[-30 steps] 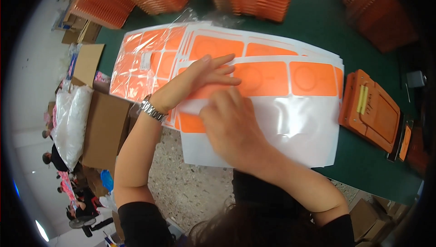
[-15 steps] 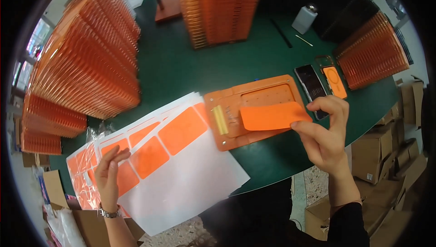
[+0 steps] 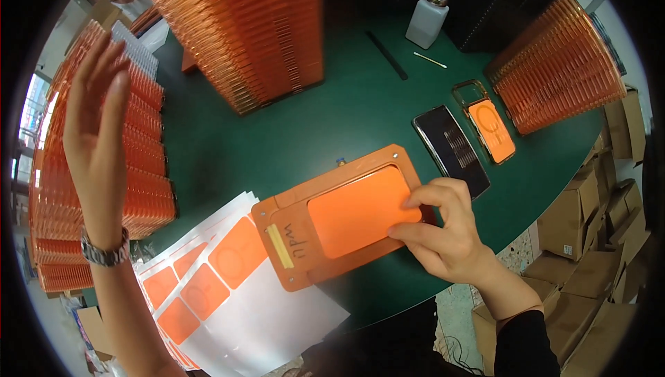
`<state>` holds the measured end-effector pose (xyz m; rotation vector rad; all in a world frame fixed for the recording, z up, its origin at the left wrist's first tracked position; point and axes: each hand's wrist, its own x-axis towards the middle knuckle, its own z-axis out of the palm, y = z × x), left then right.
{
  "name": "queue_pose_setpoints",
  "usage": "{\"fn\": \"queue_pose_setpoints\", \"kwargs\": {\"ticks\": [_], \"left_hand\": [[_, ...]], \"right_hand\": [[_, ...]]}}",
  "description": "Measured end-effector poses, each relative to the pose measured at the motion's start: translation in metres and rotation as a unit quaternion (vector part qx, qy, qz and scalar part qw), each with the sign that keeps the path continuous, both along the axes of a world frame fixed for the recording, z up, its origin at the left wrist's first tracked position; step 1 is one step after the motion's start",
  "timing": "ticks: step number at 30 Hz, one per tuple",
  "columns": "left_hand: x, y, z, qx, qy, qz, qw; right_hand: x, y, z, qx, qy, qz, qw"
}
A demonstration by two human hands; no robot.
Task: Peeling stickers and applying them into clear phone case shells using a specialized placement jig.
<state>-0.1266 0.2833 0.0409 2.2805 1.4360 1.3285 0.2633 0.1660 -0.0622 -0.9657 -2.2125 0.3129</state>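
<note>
An orange rounded-corner sticker (image 3: pixel 357 214) lies flat over the recess of an orange jig plate (image 3: pixel 285 205), which has a yellow strip at its left end. My right hand (image 3: pixel 447 235) pinches the sticker's right end between thumb and fingers. At the far left my left hand (image 3: pixel 97 141), wearing a metal watch, is raised with its fingers stretched out and nothing in it. It is in front of a tall stack of orange translucent phone cases (image 3: pixel 142 162); touching or apart, I cannot tell. White sticker sheets (image 3: pixel 267 328) with orange pieces lie left of the jig.
More orange case stacks (image 3: pixel 249 23) (image 3: pixel 561 72) stand at the back and right, with dark stacks (image 3: pixel 495 6) behind. A phone (image 3: pixel 451 152), an orange-backed case (image 3: pixel 493 131), a dark strip (image 3: pixel 386 55), a cotton swab (image 3: pixel 429 59) and a pump bottle (image 3: pixel 427 20) lie around. Cardboard boxes (image 3: pixel 561 224) stand at right.
My right hand has lowered the sticker from above the jig onto its recess. My left hand has moved up and away from the sticker sheets toward the left stack. The whole view has shifted.
</note>
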Motion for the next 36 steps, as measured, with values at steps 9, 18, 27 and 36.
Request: {"fn": "queue_pose_setpoints", "kwargs": {"ticks": [9, 18, 27, 36], "left_hand": [[0.015, 0.071, 0.024, 0.145, 0.065, 0.021, 0.987], [0.036, 0.071, 0.034, 0.094, 0.095, 0.064, 0.989], [0.035, 0.078, 0.04, 0.006, -0.059, -0.026, 0.998], [0.027, -0.015, 0.022, -0.026, -0.054, -0.032, 0.998]], "right_hand": [[-0.004, 0.007, 0.008, -0.057, 0.026, 0.004, 0.998], [-0.028, 0.013, 0.024, -0.028, -0.157, 0.024, 0.987], [-0.028, 0.014, 0.023, 0.032, -0.17, 0.053, 0.984], [-0.012, 0.024, 0.031, -0.046, -0.141, 0.057, 0.987]]}}
